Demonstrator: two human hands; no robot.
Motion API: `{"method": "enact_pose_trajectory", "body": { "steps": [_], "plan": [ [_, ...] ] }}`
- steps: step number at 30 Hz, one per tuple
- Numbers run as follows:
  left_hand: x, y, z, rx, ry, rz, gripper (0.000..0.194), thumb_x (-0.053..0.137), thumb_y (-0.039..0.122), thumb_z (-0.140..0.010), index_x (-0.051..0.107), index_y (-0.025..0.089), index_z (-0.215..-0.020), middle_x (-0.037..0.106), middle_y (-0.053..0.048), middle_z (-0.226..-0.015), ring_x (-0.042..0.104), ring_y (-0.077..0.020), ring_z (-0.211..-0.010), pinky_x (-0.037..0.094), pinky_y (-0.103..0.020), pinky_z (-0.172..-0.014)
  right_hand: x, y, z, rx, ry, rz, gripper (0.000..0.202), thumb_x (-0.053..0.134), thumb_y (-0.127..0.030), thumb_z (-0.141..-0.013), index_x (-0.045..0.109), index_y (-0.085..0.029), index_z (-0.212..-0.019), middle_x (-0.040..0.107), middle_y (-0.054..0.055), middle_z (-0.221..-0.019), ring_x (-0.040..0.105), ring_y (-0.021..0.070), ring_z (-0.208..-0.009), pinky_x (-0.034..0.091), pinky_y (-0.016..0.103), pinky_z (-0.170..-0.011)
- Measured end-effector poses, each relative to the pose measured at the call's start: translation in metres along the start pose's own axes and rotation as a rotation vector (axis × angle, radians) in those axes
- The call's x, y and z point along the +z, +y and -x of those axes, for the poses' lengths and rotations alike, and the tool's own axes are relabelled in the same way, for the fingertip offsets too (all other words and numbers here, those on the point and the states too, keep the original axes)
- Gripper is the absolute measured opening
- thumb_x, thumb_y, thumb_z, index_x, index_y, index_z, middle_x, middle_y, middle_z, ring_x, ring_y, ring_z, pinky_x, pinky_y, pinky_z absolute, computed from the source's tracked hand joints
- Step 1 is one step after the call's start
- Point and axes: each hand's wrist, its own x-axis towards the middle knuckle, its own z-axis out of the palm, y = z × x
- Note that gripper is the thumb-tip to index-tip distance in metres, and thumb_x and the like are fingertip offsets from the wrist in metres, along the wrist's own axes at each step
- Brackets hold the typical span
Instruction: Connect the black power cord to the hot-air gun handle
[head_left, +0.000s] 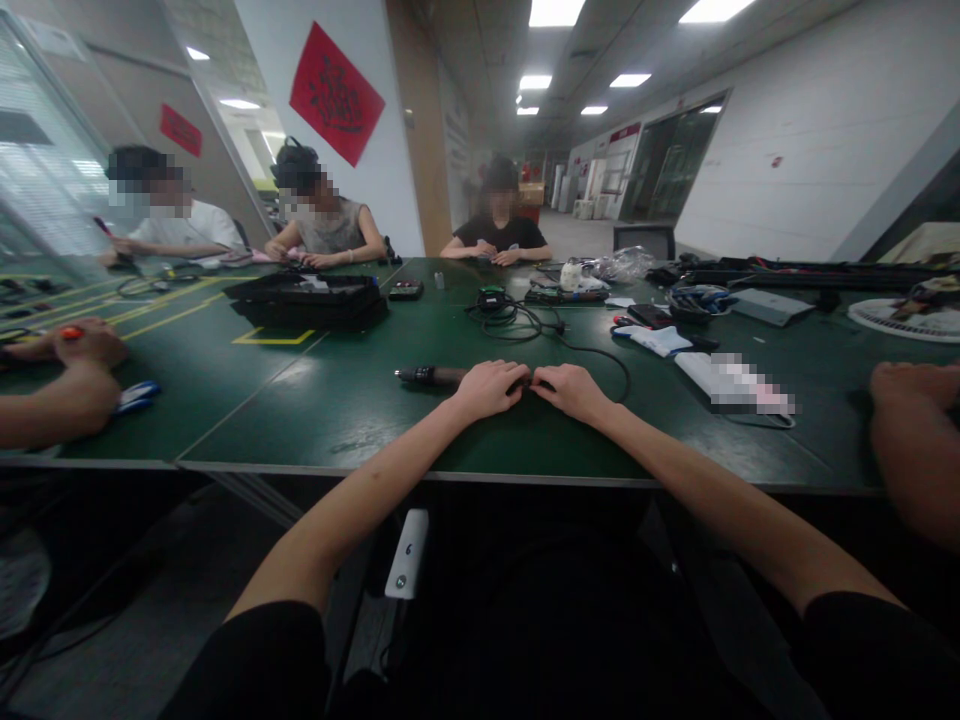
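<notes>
On the green table in front of me lies a dark, cylindrical electric screwdriver [435, 376], its tip pointing left. My left hand [489, 388] rests over its right end with fingers curled round it. Close beside, almost fingertip to fingertip, my right hand [571, 390] is closed in a pinch. Whatever sits between those right fingertips is small and dark, too hidden to name. A black cord [626, 372] curves behind the right hand and runs back to a coiled cable [499, 308] farther up the table.
A black tray [307, 300] stands at the back left. To the right are a blue-and-white glove [660, 340], a white power bank-like box [694, 378] and a grey box [771, 306]. Co-workers' arms [60, 390] reach in from both sides; several people sit across the table.
</notes>
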Motion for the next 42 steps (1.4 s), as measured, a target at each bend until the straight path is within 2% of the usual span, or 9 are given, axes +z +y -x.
{"method": "enact_pose_trajectory", "body": {
  "steps": [42],
  "plan": [
    [-0.0013, 0.0005, 0.0003, -0.012, -0.011, 0.010, 0.023, 0.052, 0.039, -0.103, 0.062, 0.026, -0.119, 0.073, -0.004, -0.113, 0.068, -0.0237, -0.104, 0.049, -0.037, -0.090, -0.0046, -0.0043, -0.0019, 0.046, 0.014, -0.039, 0.008, 0.062, -0.029, -0.100, 0.068, -0.025, -0.104, 0.076, 0.003, -0.095, 0.068, 0.0208, -0.082, 0.040, 0.029, -0.075]
  ]
}}
